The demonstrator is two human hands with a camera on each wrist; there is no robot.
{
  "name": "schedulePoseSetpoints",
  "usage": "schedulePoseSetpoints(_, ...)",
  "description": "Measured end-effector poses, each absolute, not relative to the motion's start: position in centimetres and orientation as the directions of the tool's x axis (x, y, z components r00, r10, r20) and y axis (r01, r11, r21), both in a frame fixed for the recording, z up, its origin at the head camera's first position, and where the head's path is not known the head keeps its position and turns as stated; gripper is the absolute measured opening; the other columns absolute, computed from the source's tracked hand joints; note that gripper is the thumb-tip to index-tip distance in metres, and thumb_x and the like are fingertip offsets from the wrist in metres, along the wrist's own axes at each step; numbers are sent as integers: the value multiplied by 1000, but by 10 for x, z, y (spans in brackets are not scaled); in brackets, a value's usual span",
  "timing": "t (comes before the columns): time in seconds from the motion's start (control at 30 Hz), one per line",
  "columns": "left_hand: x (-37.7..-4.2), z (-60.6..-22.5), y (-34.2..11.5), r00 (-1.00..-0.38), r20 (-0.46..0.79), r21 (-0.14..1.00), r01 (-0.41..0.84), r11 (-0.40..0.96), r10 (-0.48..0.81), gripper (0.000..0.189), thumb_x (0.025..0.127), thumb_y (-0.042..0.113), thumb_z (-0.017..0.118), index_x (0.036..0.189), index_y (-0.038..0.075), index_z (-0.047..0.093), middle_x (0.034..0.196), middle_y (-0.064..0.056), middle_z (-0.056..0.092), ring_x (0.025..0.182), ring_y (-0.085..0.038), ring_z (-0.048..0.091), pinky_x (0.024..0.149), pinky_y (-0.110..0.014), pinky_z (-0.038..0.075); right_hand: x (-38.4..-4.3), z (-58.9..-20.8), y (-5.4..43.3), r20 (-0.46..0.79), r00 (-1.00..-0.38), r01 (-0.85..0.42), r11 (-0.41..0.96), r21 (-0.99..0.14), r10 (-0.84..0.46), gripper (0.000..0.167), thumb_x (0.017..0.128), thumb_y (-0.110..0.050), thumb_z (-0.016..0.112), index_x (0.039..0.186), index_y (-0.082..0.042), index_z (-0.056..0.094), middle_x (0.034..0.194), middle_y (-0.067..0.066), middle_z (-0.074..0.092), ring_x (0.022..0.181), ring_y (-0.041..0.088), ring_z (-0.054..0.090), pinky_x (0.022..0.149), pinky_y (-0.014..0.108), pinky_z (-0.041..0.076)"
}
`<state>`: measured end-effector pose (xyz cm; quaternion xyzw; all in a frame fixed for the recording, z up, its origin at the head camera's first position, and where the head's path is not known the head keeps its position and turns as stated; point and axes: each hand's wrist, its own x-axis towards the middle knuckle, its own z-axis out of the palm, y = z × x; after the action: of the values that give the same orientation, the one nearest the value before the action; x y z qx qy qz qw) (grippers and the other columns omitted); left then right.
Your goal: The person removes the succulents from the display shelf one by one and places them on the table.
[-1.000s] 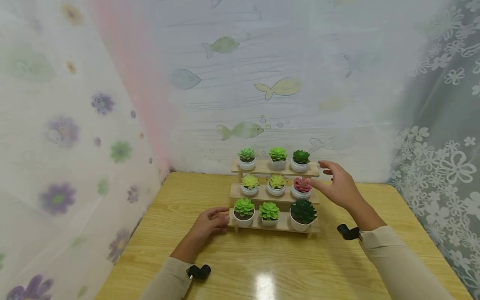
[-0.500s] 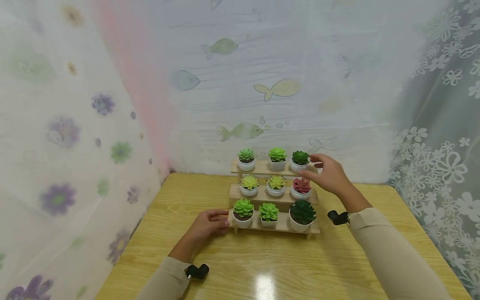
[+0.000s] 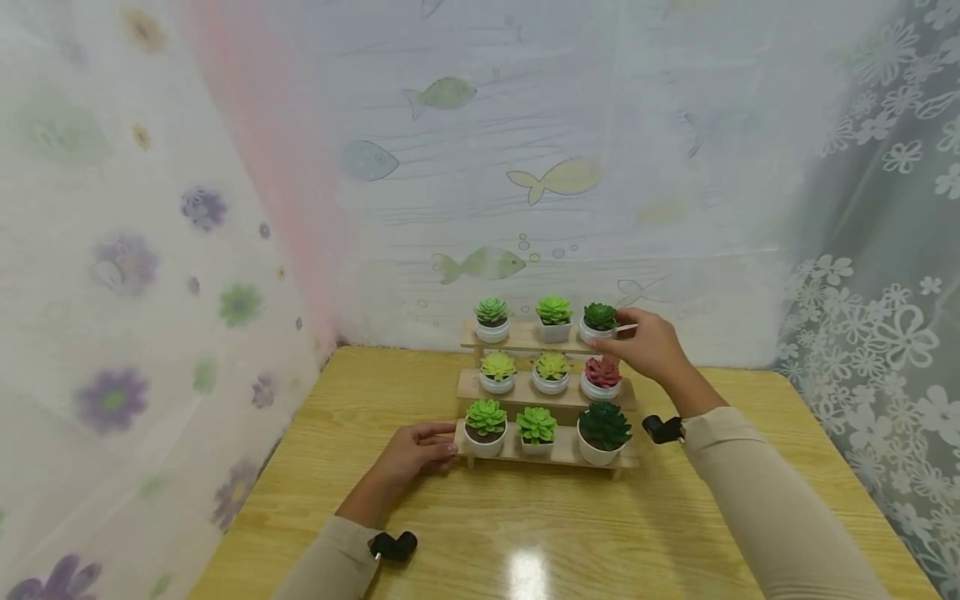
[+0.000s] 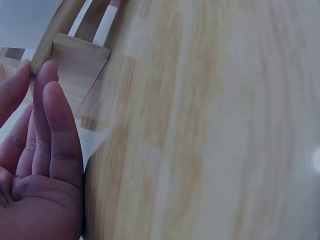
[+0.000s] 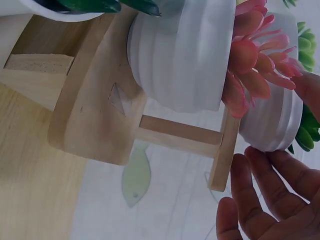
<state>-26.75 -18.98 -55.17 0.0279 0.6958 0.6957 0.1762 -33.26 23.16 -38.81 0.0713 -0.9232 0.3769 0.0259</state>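
Observation:
A three-tier wooden stand bears rows of small potted succulents. My left hand is at the left end of its lowest shelf. In the left wrist view, its thumb and fingertips pinch the edge of the stand. At the top shelf's right end, my right hand holds a dark green succulent by its ribbed white pot. The thumb lies on one side of that pot and the fingertips on the other. Just below sits a red succulent in a white pot.
A larger dark green succulent stands at the right of the lowest shelf. Lighter green succulents fill the left and middle spots. The stand is on a wood-grain table, before a fish-printed curtain.
My right hand has moved left and in to the dark green succulent's pot on the top shelf, its fingers closing round it. My left hand has stayed at the stand's end.

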Motion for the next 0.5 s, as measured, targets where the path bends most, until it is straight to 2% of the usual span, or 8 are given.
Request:
schedulePoseSetpoints(0.27, -268, -554, -191, -934, -217, 975, -221, 19, 284, 53, 95, 15, 77, 143, 0, 61, 115, -14, 76, 95, -20, 77, 75, -29, 62, -336, -392, 230, 107, -990, -137, 714, -686, -88, 93, 89, -57, 77, 154, 0, 43, 151, 25, 51, 131, 44, 58, 98, 58, 55)
schedulePoseSetpoints(0.5, -271, -555, -193, -926, -236, 968, -250, -10, 296, 55, 94, 12, 78, 144, 0, 60, 111, -11, 77, 92, -18, 77, 73, -29, 62, -333, -391, 230, 112, -992, -123, 715, -688, -63, 90, 87, -57, 78, 149, 1, 48, 138, 26, 60, 125, 42, 60, 99, 58, 54)
